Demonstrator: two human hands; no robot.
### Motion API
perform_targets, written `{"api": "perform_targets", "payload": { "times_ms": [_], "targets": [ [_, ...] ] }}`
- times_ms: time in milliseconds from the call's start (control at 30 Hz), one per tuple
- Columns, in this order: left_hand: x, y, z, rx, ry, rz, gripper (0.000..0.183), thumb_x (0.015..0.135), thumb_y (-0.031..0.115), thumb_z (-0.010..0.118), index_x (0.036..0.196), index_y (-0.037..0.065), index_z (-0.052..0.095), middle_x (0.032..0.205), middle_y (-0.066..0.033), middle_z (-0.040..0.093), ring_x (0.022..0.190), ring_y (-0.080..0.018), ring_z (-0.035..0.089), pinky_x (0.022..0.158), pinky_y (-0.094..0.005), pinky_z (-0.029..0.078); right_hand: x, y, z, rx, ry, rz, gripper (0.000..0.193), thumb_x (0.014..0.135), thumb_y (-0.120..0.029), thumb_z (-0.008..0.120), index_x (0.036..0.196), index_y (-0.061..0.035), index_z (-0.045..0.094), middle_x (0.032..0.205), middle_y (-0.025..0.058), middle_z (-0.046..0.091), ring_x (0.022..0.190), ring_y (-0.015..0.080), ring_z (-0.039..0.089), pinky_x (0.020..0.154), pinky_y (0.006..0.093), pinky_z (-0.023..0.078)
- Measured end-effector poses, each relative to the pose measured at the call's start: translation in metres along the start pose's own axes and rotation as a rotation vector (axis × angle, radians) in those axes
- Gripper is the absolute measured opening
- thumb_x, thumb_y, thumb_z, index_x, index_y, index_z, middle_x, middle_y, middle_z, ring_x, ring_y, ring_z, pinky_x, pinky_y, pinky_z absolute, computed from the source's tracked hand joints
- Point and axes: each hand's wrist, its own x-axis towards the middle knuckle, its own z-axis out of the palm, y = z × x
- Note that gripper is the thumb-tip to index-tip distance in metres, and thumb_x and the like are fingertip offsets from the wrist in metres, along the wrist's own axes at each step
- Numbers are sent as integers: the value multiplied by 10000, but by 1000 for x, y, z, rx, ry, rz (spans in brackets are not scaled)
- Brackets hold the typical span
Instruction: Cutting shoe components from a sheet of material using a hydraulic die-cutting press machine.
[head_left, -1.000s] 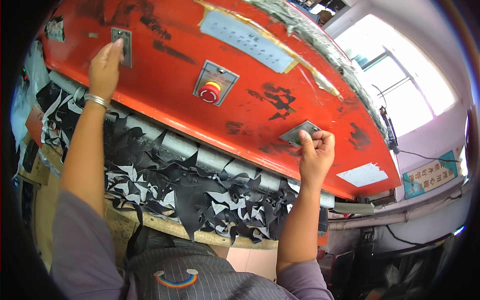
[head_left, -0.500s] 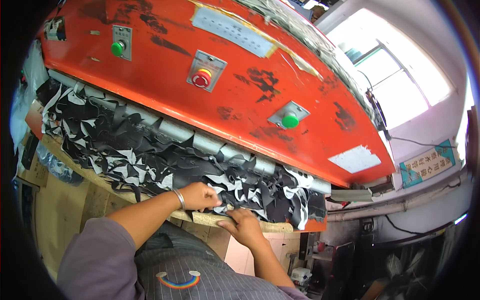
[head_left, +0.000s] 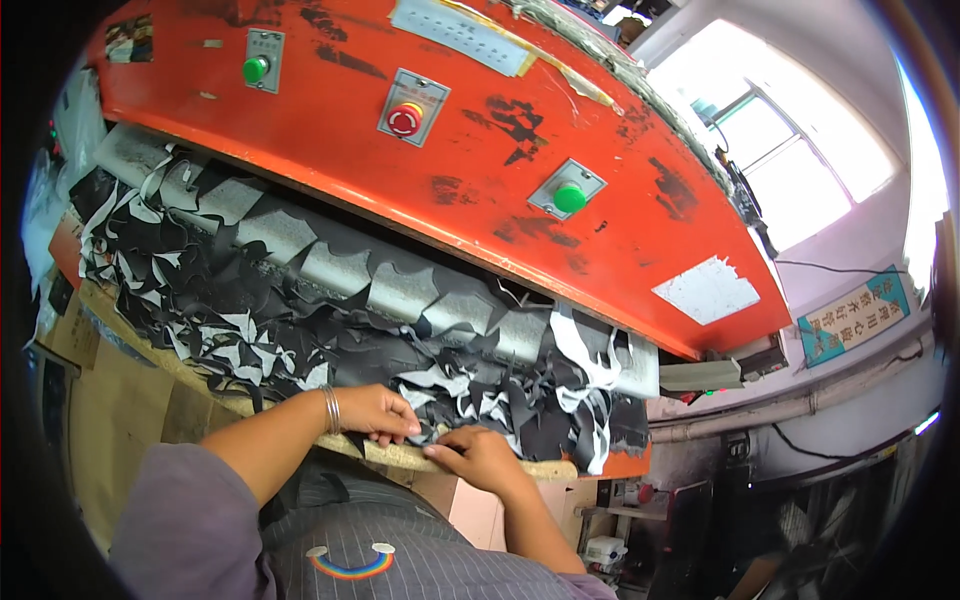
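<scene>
Both of my hands meet at the front edge of a bed of black and pale cut scraps (head_left: 250, 350). My left hand (head_left: 375, 412), with bracelets on its wrist, is closed in a pinch over the scraps. My right hand (head_left: 482, 458) lies just to its right, fingers bent and thumb pressed in toward the left fingertips. Whatever is between the fingers is too small to make out. Under the hands runs a worn tan ledge (head_left: 400, 456). Behind the scraps, a black sheet with a jagged cut edge (head_left: 400, 258) lies over a grey surface (head_left: 400, 290).
A red machine panel (head_left: 330, 150) rises behind the bed, carrying a red knob (head_left: 404, 120) and two green buttons (head_left: 569, 198). Long pale strips (head_left: 580, 365) hang at the bed's right end. A cardboard box (head_left: 75, 335) stands at left, and a pipe (head_left: 740, 412) runs along the right wall.
More of the grey surface and the jagged black sheet now shows below the red panel. My left hand has shifted slightly left and down, its fingertips lower; the right hand has moved a little.
</scene>
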Motion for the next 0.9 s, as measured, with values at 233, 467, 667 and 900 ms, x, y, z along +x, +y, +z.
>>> {"api": "perform_targets", "payload": {
  "times_ms": [233,467,667,900],
  "targets": [
    [21,20,-23,-242,-174,-149,349,961,232,555,1233,14,532,966,-113,653,780,-161,676,645,-252,545,121,60,-82,94,474,190,590,828,-428,680,1178,39,594,1057,246,654,992,328,646,836,383,499],
    [103,91,-77,-422,478,310,251,948,237,566,1104,40,573,938,-77,631,774,-137,629,673,-250,518,207,72,-109,-362,355,580,381,856,-322,596,1095,-25,612,1051,198,670,1021,346,631,861,439,469],
    [180,115,-95,-349,732,373,302,932,235,577,1157,34,561,1004,-59,602,882,-129,579,772,-262,498,202,121,-104,-203,456,385,306,813,-187,600,1084,-50,560,967,158,676,926,309,647,773,422,470],
    [238,106,-44,-351,436,308,579,959,278,548,1430,66,286,1159,-97,596,935,-141,616,784,-309,519,140,141,-94,855,464,-4,195,872,50,549,1038,-31,486,868,40,613,771,83,582,674,210,456]
  ]
}}
